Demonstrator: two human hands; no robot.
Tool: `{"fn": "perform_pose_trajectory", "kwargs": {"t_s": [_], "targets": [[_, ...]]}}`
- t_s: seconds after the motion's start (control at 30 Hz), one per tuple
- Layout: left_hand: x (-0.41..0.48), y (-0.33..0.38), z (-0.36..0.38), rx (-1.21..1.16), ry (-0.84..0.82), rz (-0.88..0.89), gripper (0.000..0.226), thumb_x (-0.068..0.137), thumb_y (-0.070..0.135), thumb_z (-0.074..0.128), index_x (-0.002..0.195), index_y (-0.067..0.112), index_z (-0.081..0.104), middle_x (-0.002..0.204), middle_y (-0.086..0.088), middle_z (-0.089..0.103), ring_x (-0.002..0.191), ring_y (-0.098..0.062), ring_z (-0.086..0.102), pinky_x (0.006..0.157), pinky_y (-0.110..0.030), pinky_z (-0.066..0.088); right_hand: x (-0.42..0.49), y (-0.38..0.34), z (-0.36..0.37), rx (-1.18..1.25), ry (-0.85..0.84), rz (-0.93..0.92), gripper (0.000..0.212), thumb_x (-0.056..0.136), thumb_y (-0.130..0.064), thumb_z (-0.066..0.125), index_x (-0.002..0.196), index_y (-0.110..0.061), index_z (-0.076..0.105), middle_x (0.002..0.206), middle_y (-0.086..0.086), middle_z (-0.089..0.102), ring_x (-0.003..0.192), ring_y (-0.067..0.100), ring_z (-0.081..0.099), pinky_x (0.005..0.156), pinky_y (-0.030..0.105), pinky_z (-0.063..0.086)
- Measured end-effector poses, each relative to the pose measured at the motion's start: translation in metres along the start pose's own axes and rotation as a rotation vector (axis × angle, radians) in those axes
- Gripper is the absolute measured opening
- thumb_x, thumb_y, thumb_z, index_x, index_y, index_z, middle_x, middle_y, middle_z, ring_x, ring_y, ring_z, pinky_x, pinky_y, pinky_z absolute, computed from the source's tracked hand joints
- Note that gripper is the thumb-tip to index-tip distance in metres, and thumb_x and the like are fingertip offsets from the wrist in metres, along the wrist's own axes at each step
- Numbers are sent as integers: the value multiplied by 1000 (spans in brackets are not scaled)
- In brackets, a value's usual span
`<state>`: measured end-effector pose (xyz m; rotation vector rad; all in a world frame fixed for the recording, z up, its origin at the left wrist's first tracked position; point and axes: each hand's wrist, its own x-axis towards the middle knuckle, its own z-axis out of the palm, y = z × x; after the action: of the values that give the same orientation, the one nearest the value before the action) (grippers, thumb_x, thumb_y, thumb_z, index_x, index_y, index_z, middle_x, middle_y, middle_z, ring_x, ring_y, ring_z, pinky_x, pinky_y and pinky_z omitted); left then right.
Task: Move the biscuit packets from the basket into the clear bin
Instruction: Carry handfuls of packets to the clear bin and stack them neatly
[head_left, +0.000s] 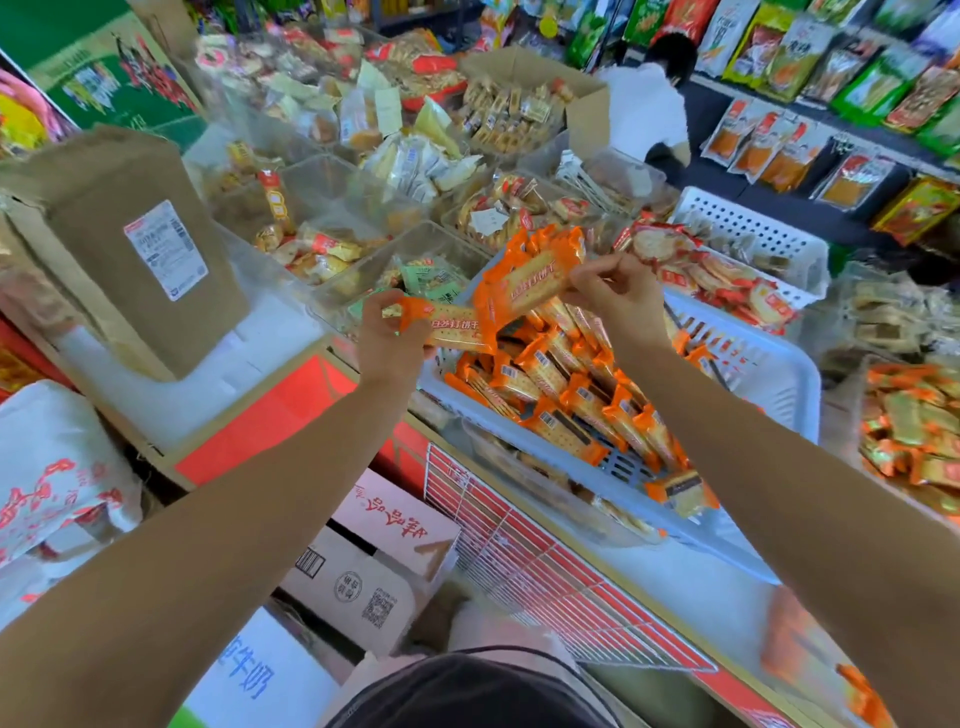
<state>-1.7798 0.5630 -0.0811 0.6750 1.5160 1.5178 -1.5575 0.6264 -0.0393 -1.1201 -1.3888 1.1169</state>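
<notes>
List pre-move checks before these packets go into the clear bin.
1. Left hand grips one orange foil biscuit packet: ok.
2. Right hand pinches a bundle of orange packets: ok.
3. Clear plastic bin beyond the hands, top open: ok.
4. Room in bin, green packets already inside: cannot tell.
5. Pale slatted plastic basket emptied: not ok, many loose orange packets inside.

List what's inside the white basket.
Only orange biscuit packets, piled in the white basket; bare slotted floor shows at its near end. Anything beneath the pile is covered.
</notes>
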Motion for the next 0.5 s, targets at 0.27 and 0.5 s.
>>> {"fn": "perform_pose_trajectory", "kwargs": {"t_s": [0.27,0.5], "targets": [[-48,-4,38,-80,-181,-82,38,93,5,58,129,11,45,94,-7,64,63,-16,65,58,-24,54,-58,8,-24,198,-50,151,13,91,-7,63,81,-8,56,93,15,65,95,29,68,89,38,56],[-94,-16,84,-53,-331,-93,32,99,9,44,130,19,45,106,0,59,66,-11,69,83,-41,55,-102,9,-89,251,-9,193,16,91,-2,60,77,-9,55,84,6,67,86,23,69,82,34,57]]}}
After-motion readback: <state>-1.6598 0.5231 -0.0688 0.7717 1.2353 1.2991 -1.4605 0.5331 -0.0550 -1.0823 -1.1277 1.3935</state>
